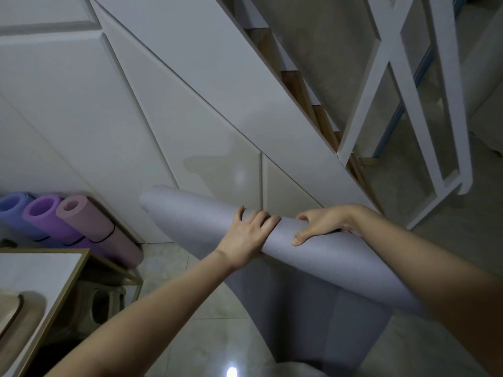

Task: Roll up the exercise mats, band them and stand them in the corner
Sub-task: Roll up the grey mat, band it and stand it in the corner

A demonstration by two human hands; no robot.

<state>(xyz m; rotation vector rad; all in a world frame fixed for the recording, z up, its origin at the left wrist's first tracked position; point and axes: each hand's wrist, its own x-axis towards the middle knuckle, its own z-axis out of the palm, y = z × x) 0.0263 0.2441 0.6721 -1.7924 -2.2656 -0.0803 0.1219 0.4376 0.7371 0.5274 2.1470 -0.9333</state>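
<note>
I am mid-roll on the grey mat [196, 213]. The roll lies across the middle of my view, running from 10 o'clock down to 4 o'clock, and it is lifted off the floor [174, 270]. Its loose tail [313, 322] hangs toward 6 o'clock, so the rolling is not finished. My left hand [246, 236] lies palm-on against the near side of the roll, fingers bent over its top. My right hand [321, 223], just beside it toward 3 o'clock, clasps the roll, with the thumb in front and the fingers wrapped over the back.

Out at 9 o'clock three rolled mats lean together against the white panelling [136, 110]: a blue mat [13, 210], a purple mat [45, 216] and a pink mat [89, 221]. A dark band [107, 235] rings the pink one. A bench [40, 270] sits at 8 o'clock.

As I judge it, the next move calls for winding in the hanging tail tightly, keeping the ends even, before any band goes on. I see no spare band.
</note>
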